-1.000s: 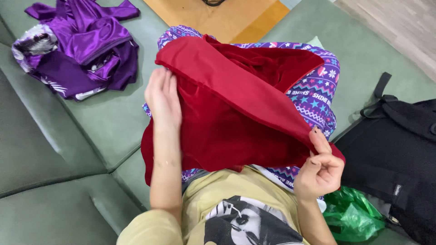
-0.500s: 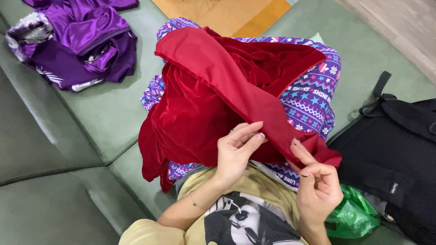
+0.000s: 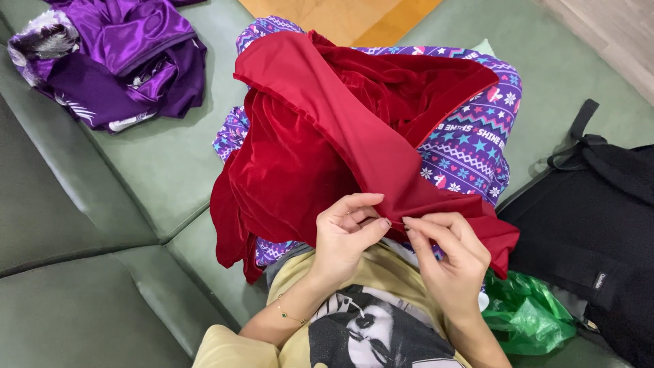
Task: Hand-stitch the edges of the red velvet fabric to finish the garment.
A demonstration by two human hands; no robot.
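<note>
We pinch the near edge of the red cloth (image 3: 320, 136) with both our left hand (image 3: 346, 235) and our right hand (image 3: 446, 252), fingers closed on it, and it looks still bunched up beyond our hands, so the tidying seems just begun.

Single head-worn view, looking steeply down over the wearer's chest, close above both hands at lower centre, green sofa (image 3: 136, 177) filling the frame, wooden floor (image 3: 340, 17) at the top edge

Bright even daylight, soft shadows, sharp focus, no glare.
</note>
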